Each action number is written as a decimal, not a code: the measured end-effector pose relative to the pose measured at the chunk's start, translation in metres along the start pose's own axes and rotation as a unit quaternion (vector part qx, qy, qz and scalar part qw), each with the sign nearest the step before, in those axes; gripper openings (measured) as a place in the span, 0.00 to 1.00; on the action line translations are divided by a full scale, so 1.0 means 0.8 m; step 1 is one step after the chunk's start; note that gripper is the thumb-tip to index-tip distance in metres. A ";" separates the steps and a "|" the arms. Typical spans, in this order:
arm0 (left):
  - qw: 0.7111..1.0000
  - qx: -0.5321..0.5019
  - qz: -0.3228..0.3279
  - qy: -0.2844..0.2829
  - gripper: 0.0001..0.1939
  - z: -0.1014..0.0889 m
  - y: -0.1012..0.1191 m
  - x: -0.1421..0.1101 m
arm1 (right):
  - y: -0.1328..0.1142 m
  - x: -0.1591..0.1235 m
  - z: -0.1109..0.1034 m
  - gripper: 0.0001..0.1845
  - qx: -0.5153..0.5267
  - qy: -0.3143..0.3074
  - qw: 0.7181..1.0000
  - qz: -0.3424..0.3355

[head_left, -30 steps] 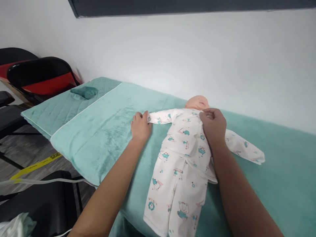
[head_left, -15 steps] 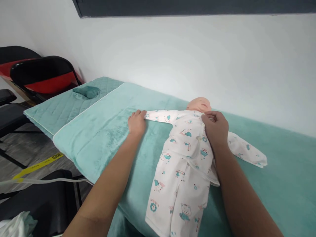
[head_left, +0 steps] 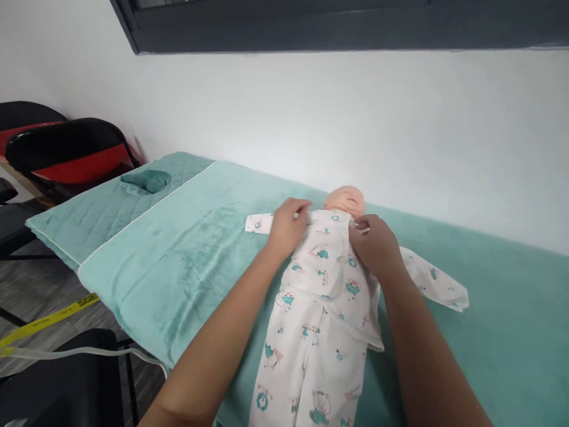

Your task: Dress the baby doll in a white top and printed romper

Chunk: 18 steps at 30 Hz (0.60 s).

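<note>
A baby doll [head_left: 344,200] lies on its back on a padded teal bed cover, its head toward the wall. It wears a white baby shirt [head_left: 317,255] printed with small animals and matching trousers [head_left: 306,362]. My left hand [head_left: 288,228] is over the sleeve by the doll's shoulder, fingers loosely curved and nothing visible held. At the collar, my right hand [head_left: 376,240] pinches the shirt's front edge, a bit of white cloth showing between thumb and finger. Both sleeves stretch out sideways; my hands cover parts of them.
The teal bed cover [head_left: 208,249] has a face hole [head_left: 146,181] at its quilted left end. Black chairs [head_left: 71,148] stand at the left. A pale tube [head_left: 89,353] runs past the bed's edge, above yellow floor tape [head_left: 48,320]. A white wall [head_left: 284,112] borders the far side.
My left hand has left the sleeve cuff and moved right to the doll's shoulder. My right hand stays by the collar. The whole view has shifted a little.
</note>
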<state>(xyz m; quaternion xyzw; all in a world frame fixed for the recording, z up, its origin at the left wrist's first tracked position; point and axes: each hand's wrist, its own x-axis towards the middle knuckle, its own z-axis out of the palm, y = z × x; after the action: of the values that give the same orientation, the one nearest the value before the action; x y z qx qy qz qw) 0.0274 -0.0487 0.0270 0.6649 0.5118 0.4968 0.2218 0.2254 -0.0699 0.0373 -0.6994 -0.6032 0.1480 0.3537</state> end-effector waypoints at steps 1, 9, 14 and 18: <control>0.999 0.001 0.007 -0.040 0.14 0.017 0.013 0.011 | -0.003 0.001 0.000 0.10 -0.018 -0.009 1.000 -0.001; 0.980 0.035 -0.017 -0.195 0.12 0.064 0.039 0.042 | -0.016 0.007 -0.007 0.09 -0.079 -0.036 0.996 0.003; 0.977 0.022 -0.024 -0.209 0.09 0.057 0.038 0.043 | -0.006 0.018 -0.006 0.09 0.105 -0.001 0.993 0.053; 0.978 -0.062 -0.046 -0.192 0.07 0.058 0.042 0.044 | -0.013 0.012 -0.001 0.09 0.219 0.061 0.971 0.070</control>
<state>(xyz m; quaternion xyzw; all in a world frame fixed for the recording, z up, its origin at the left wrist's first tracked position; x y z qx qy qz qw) 0.0833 -0.0198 0.0502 0.7082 0.4580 0.3803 0.3795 0.2208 -0.0609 0.0470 -0.6531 -0.4824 0.2580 0.5236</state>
